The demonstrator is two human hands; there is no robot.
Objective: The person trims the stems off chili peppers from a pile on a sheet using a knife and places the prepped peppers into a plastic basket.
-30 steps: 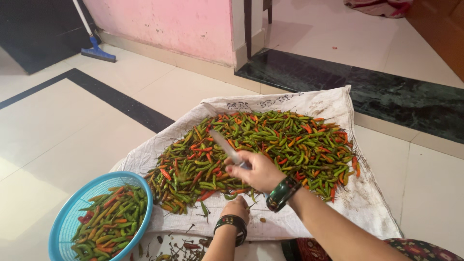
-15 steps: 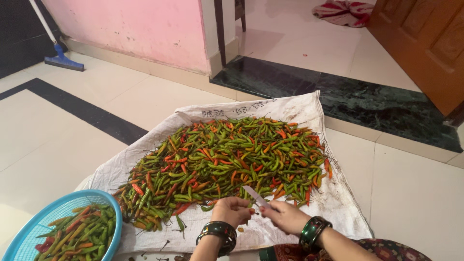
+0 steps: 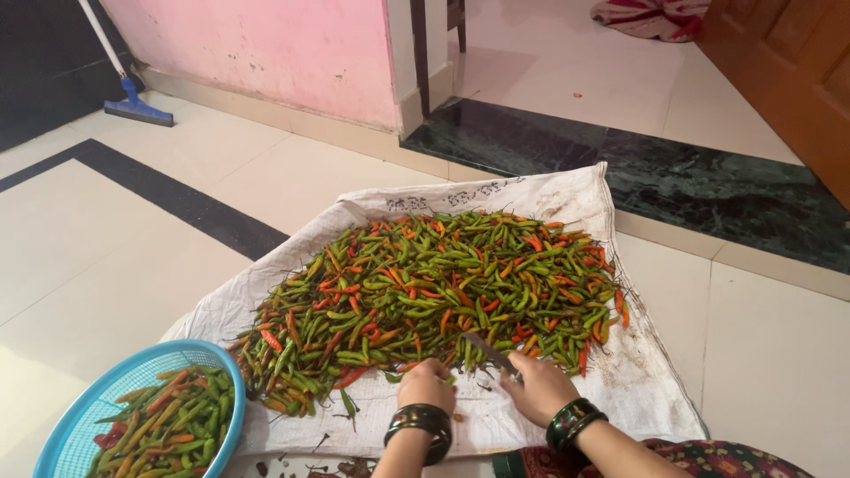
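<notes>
At the far left, a blue mesh basket [image 3: 88,412] sits on the tiled floor [image 3: 106,265], holding green, orange and red chillies. Just beside it, a white sack cloth [image 3: 637,381] lies spread on the floor under a broad heap of chillies [image 3: 434,283]. At the heap's near edge, the left hand [image 3: 427,384], a dark bangle on its wrist, has its grip pressed together on something at the pile's fringe, though the pictures do not show what. Just right of it, the right hand [image 3: 542,389], also bangled, closes its grip round the handle of a knife [image 3: 490,351], the blade pointing up-left over the chillies between both hands.
</notes>
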